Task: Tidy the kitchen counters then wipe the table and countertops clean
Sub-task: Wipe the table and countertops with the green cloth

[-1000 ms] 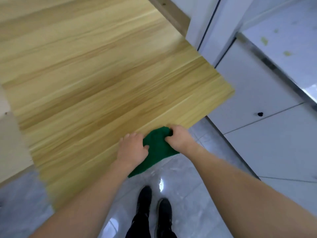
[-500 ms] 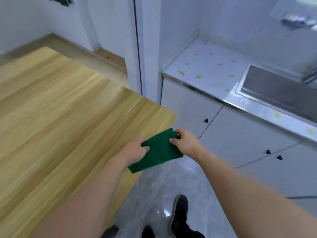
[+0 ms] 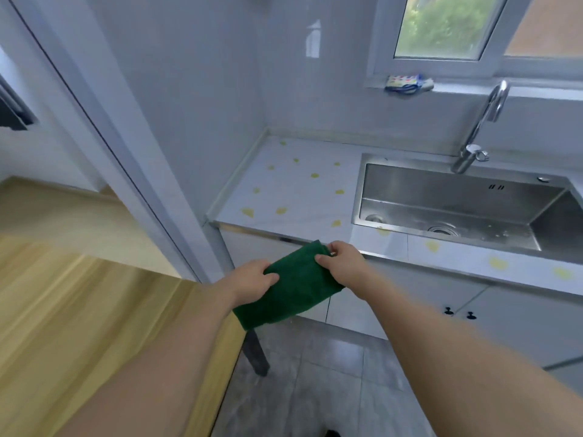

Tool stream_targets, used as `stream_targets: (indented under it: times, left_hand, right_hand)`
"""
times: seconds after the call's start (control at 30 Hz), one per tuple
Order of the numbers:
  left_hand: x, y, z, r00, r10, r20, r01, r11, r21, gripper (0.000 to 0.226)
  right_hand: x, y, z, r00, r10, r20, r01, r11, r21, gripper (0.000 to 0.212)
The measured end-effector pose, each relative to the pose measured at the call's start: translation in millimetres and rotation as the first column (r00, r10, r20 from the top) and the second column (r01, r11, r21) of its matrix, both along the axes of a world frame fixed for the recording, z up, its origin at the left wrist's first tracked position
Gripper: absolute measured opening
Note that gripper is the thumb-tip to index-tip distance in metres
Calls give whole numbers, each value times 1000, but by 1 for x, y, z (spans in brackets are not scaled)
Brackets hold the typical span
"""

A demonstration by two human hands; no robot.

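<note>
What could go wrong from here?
1. The cloth is pinched only at its top edge by the left hand and right hand; its lower part hangs loose and may snag the table corner.
2. Wiping the yellow spots toward the sink could push residue in.

Walls: pale glossy tiles (image 3: 205, 89), a window reflection on them.
Window: white-framed window (image 3: 441, 26) above the hands, greenery outside; a coloured packet (image 3: 407, 82) lies on its sill.
Sink: steel sink (image 3: 457, 200) beyond the right hand, curved tap (image 3: 482, 121) behind it.
Cabinets: white cabinets (image 3: 520, 310) with dark knobs, below the right hand.
Floor: grey tiles (image 3: 315, 389).
Door frame: white door frame (image 3: 104, 137), left of the hands.
</note>
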State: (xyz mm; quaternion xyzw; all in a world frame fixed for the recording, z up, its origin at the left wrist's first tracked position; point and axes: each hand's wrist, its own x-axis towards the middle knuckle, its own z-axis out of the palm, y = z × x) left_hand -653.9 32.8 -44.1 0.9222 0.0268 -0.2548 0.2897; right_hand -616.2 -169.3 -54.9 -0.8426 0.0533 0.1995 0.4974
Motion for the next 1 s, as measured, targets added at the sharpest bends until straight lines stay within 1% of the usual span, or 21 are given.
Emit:
stream_targets:
  times: [0.13, 0.2, 0.27, 0.4, 0.47, 0.57, 0.63, 0.7, 0.8, 0.83, 0.87, 0.9, 0.93, 0.97, 1.0]
  left_hand:
    - [49, -2, 5, 999, 13, 33, -13, 1000, -3, 22]
    - [76, 6, 8, 1000, 18, 23, -18, 1000, -8, 24]
    - [106, 21, 4, 999, 32, -8, -33, 999, -9, 27]
    - [155, 53, -11, 998, 57, -20, -57, 998, -2, 21]
    - [183, 72, -19, 998, 61, -24, -61, 998, -3, 20]
    - [223, 99, -32, 986, 156, -57, -160, 983, -85, 25]
    - [247, 113, -41, 965, 242, -99, -256, 953, -162, 24]
    - [267, 126, -56, 932, 321, -168, -354, 904, -240, 22]
    - [293, 140, -81, 845, 442, -301, -529, 774, -348, 22]
    - [293, 140, -83, 826, 466, -316, -558, 752, -350, 22]
    - [297, 143, -93, 826, 478, -297, -558, 767, -317, 21]
    - [297, 143, -99, 864, 461, -202, -497, 844, -204, 21]
    - [298, 144, -108, 919, 390, -50, -391, 920, -22, 21]
    - [297, 145, -117, 953, 279, 120, -295, 943, 155, 25]
    - [296, 144, -126, 953, 147, 266, -216, 943, 253, 32]
  right_hand:
    - [43, -4, 2, 999, -36, -24, 37, 999, 38, 24]
    - [70, 3, 1, 998, -48, -27, 49, 998, 47, 26]
    - [99, 18, -2, 999, -45, -29, 46, 998, 49, 28]
    - [146, 52, -9, 998, -47, -52, 49, 998, 44, 21]
    - [172, 72, -12, 997, -48, -55, 50, 998, 25, 24]
    - [216, 102, -17, 999, -21, -43, 20, 1000, -23, 28]
    - [251, 124, -23, 1000, 7, -26, -9, 998, -58, 29]
    - [281, 143, -31, 1000, 21, -23, -23, 995, -94, 30]
    - [320, 162, -49, 999, 24, -26, -27, 991, -133, 26]
    - [324, 162, -49, 1000, 23, -11, -24, 990, -141, 27]
    - [333, 165, -56, 999, 33, -8, -34, 986, -162, 29]
    - [338, 165, -62, 999, 46, 4, -45, 979, -197, 33]
    - [342, 163, -68, 997, 73, 17, -66, 966, -250, 37]
    - [344, 160, -75, 994, 107, 25, -95, 947, -306, 40]
    - [346, 156, -83, 990, 141, 24, -122, 924, -363, 42]
